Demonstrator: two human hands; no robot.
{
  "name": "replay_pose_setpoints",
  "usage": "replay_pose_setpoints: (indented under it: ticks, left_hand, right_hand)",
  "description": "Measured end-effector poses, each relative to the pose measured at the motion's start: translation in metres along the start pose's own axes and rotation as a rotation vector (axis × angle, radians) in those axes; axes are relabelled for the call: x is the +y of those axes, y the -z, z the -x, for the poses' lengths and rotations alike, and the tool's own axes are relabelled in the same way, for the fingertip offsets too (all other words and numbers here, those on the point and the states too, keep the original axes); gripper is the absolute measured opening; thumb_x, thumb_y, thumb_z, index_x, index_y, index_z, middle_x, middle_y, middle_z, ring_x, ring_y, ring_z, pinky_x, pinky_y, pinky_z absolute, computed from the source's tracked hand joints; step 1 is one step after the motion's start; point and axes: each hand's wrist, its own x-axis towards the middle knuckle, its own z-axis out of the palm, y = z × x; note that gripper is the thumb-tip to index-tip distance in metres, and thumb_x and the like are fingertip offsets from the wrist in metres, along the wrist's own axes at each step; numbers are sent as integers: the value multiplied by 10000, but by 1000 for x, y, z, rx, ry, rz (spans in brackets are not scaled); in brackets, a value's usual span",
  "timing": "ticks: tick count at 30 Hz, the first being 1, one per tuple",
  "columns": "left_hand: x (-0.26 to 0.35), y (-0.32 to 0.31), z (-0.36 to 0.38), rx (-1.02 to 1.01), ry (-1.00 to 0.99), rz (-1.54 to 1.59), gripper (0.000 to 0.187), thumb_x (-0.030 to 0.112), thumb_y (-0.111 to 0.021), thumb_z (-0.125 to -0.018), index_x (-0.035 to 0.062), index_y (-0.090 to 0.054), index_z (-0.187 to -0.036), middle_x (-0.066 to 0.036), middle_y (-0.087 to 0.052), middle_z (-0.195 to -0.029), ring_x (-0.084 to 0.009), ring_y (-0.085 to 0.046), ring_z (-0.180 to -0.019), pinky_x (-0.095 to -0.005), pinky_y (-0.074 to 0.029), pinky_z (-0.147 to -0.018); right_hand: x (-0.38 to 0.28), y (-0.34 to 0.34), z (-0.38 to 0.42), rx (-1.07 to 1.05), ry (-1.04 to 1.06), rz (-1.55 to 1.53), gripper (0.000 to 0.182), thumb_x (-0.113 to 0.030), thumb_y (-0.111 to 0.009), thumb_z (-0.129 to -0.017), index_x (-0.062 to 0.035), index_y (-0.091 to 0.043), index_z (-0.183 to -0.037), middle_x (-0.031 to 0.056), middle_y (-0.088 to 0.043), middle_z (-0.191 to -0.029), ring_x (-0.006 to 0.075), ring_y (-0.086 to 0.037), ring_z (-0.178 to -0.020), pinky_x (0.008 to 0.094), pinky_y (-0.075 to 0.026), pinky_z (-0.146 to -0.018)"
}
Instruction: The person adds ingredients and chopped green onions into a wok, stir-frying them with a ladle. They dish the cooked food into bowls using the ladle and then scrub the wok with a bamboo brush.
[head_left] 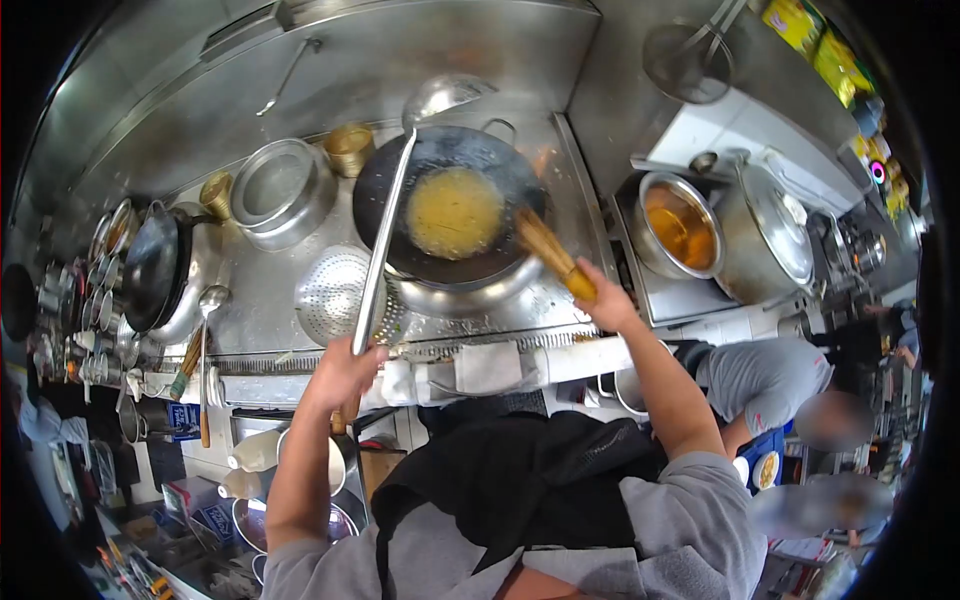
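My left hand [342,375] grips the long handle of a steel ladle [385,225], whose bowl is raised over the far rim of a black wok [390,180]. The wok sits on a burner and holds yellowish liquid [455,212]. My right hand [600,298] holds a bamboo brush [548,250], its bristle end resting inside the wok at the right side.
A steel colander [335,292] lies left of the wok, a second black wok [152,268] further left. Steel pots [280,190] stand at the back. A pot of orange sauce [680,228] and a lidded pot [775,232] sit right. Other people stand at right.
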Motion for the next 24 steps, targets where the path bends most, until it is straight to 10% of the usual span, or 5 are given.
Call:
replay_pose_setpoints:
  ticks: [4,10,16,20,24]
  left_hand:
    - [55,-65,75,-344,-21,353,514,24,-569,-898,49,-412,-1387,-20,-496,-685,-105,-458,-504,-254,-400,-460]
    - [35,-224,-11,-441,14,118,558,35,-573,-864,46,-411,-1398,-32,-528,-702,-103,-523,-566,-259,-448,-495]
    - [-77,-434,-98,-17,-35,-308,686,160,-527,-891,23,-217,-1488,-360,-651,-991,-530,-640,-881,-582,-505,-810]
    - [-82,-508,-103,-26,150,-270,785,163,-509,-919,11,-40,-1530,-389,-625,-1022,-527,-640,-949,-566,-505,-870]
    - [-102,-521,-118,-18,-182,-250,606,144,-590,-892,-1,-363,-1435,-348,-576,-1172,-461,-586,-1108,-491,-483,-957]
  right_hand:
    - [15,67,73,295,-96,-389,816,-128,-722,-820,-56,-323,-1528,205,-564,-1350,285,-585,-1184,326,-431,-1026]
    - [87,86,149,350,-71,-710,761,-57,-672,-848,-9,-319,-1520,156,-570,-1304,224,-561,-1152,329,-425,-1019]
    - [123,71,230,138,-104,-588,779,-47,-688,-839,18,-305,-1514,182,-528,-1374,239,-526,-1249,327,-394,-1066]
    - [134,52,258,28,-165,-630,790,-36,-697,-835,24,-299,-1515,179,-502,-1398,242,-512,-1270,324,-381,-1081]
    - [113,53,253,-40,-251,-627,778,-38,-689,-847,23,-298,-1517,170,-512,-1375,243,-525,-1239,314,-404,-1054]
